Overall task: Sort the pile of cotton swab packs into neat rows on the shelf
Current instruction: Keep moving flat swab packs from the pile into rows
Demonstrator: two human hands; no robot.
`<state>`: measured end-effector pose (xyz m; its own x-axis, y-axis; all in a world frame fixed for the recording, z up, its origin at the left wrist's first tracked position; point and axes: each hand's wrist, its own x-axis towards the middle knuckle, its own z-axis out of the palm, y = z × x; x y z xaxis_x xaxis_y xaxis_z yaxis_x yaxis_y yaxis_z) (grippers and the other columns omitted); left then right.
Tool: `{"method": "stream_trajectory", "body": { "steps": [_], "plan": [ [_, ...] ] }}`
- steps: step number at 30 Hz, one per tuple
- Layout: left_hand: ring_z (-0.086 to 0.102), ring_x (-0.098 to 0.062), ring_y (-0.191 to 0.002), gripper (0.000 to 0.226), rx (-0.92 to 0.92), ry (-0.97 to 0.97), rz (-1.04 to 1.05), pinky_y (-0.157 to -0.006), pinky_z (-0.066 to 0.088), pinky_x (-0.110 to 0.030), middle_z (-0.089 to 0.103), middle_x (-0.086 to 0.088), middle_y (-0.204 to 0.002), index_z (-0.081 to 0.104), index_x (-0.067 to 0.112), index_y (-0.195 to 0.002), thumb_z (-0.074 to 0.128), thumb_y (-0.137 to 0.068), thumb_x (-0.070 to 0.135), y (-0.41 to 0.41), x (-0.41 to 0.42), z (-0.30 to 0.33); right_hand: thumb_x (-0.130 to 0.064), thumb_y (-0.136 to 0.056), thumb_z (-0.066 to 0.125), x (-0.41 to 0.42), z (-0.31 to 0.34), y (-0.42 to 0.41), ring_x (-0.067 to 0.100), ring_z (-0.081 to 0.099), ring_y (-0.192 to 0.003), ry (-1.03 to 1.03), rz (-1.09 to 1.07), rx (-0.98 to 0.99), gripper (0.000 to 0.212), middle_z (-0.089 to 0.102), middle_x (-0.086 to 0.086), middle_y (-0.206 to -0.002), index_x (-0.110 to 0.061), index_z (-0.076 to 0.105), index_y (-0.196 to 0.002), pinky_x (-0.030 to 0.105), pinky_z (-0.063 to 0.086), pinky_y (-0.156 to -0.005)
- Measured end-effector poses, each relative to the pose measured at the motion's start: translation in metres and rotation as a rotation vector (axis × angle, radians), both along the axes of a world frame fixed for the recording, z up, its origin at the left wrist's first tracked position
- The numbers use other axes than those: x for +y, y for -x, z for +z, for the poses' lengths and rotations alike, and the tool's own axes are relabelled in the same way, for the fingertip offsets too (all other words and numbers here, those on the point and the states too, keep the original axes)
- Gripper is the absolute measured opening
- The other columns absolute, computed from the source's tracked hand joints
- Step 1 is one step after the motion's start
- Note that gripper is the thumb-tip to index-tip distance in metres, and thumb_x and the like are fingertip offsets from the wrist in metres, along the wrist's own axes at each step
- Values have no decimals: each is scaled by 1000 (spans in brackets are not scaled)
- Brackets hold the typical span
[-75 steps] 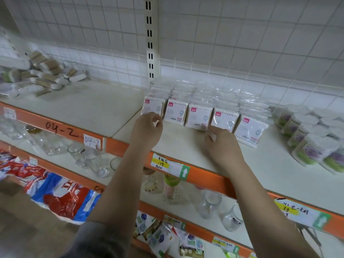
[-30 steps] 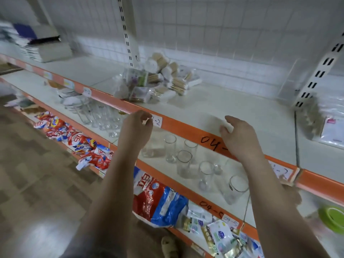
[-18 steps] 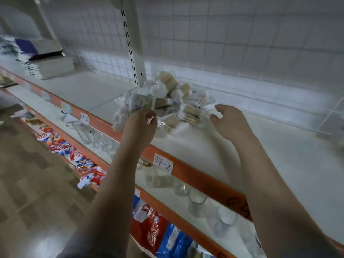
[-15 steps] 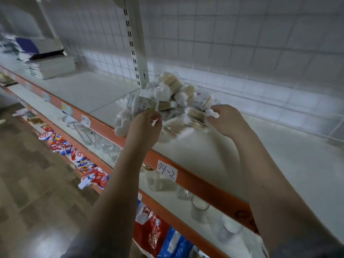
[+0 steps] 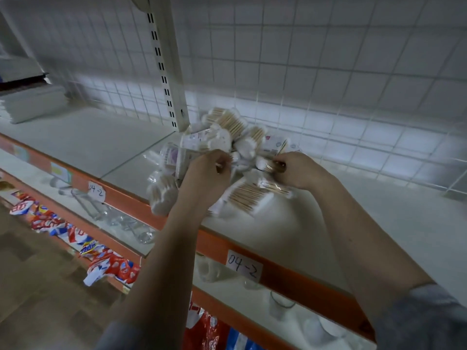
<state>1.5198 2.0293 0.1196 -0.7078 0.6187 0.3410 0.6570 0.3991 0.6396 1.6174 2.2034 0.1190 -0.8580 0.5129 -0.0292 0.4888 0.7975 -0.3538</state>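
Both hands have closed in on the pile of cotton swab packs [image 5: 222,157] since half a second ago, when they were only arriving at its near edge; the view has also drawn nearer to the shelf [image 5: 341,223].

The pile sits on the white shelf at about 12 o'clock from the hands, just in front of the slotted upright post [image 5: 168,72] and the wire grid back panel [image 5: 328,72]. Packs lie jumbled at all angles, some showing wooden sticks, some white tips, some printed labels.

The left hand [image 5: 207,173] reaches forward with a straight forearm, wrist slightly bent down, fingers curled into the near left part of the pile; it appears to pinch the edge of a pack, though motion blur hides exactly which. The right hand [image 5: 295,170] comes in from 4 o'clock, fingers curled and thumb pressed in, gripping the clear wrapper of a wooden-stick pack [image 5: 274,186] at the pile's right side. Another long pack [image 5: 246,198] lies flat between the two wrists.

Along the orange shelf edge [image 5: 278,269] are handwritten labels reading 04-2 [image 5: 243,265]. Glassware [image 5: 136,228] stands on the lower shelf, and red and blue packets [image 5: 101,256] lie below that, at 8 o'clock.
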Motion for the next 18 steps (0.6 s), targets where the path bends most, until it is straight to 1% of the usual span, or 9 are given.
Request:
{"method": "stream_trajectory", "body": {
  "steps": [2, 4, 5, 7, 9, 12, 14, 16, 18],
  "plan": [
    [53, -5, -81, 20, -6, 9, -35, -64, 34, -8, 64, 4, -101, 65, 14, -108, 53, -92, 15, 5, 2, 3, -28, -87, 59, -1, 1, 0, 22, 55, -111, 16, 11, 26, 53, 61, 2, -123, -33, 46, -137, 28, 43, -90],
    [53, -4, -81, 19, -18, 12, -49, -58, 37, -7, 61, 6, -99, 64, 17, -108, 52, -93, 16, 9, 3, 5, -37, -87, 58, -2, 2, 0, 23, 55, -110, -22, 15, 34, 49, 61, 2, -121, -28, 50, -134, 30, 43, -90],
    [53, -4, -81, 18, -22, 11, -55, -57, 37, -6, 60, 7, -98, 63, 17, -108, 52, -93, 16, 10, 4, 5, -36, -88, 56, 0, 0, 1, 25, 56, -105, -44, 4, 58, 40, 63, 5, -115, -21, 57, -125, 31, 44, -86],
    [55, -5, -82, 19, -40, 8, -74, -62, 39, -11, 61, 6, -98, 63, 17, -108, 51, -94, 16, 11, 5, 6, -25, -92, 48, 2, -2, 0, 27, 54, -90, -80, -52, 138, 15, 62, 9, -96, -16, 60, -92, 32, 40, -74],
    [56, -5, -84, 20, -54, 16, -99, -67, 40, -14, 63, 6, -98, 64, 17, -108, 50, -94, 17, 12, 7, 6, -18, -94, 43, 4, -2, -5, 25, 49, -80, -81, -116, 211, 20, 56, 10, -85, -17, 48, -74, 31, 34, -66],
    [57, -3, -88, 21, -70, 26, -186, -76, 40, -13, 66, 6, -102, 65, 17, -109, 51, -94, 18, 9, 14, 5, -16, -94, 41, 8, -2, -16, 25, 50, -79, 39, -235, 361, 19, 58, 8, -85, -8, 58, -90, 30, 34, -61],
    [58, -5, -98, 22, -121, 44, -286, -84, 41, -16, 64, 6, -109, 64, 19, -112, 56, -92, 21, 5, 20, 3, -15, -93, 42, 9, -3, -25, 28, 52, -77, 120, -335, 465, 20, 58, 11, -84, -3, 58, -91, 28, 39, -60],
    [55, -7, -107, 29, -122, 132, -381, -89, 40, -19, 59, 6, -118, 62, 22, -117, 62, -88, 27, 2, 27, 2, -15, -92, 43, 9, -3, -34, 31, 59, -77, 218, -419, 553, 23, 62, 17, -87, 0, 60, -90, 37, 52, -71],
    [53, -7, -106, 39, -99, 241, -456, -83, 36, -15, 55, 7, -120, 59, 23, -122, 68, -84, 29, 1, 33, 2, -16, -94, 47, 7, -4, -44, 29, 61, -74, 346, -479, 621, 26, 63, 24, -91, 5, 62, -93, 45, 56, -77]
  ]
}}
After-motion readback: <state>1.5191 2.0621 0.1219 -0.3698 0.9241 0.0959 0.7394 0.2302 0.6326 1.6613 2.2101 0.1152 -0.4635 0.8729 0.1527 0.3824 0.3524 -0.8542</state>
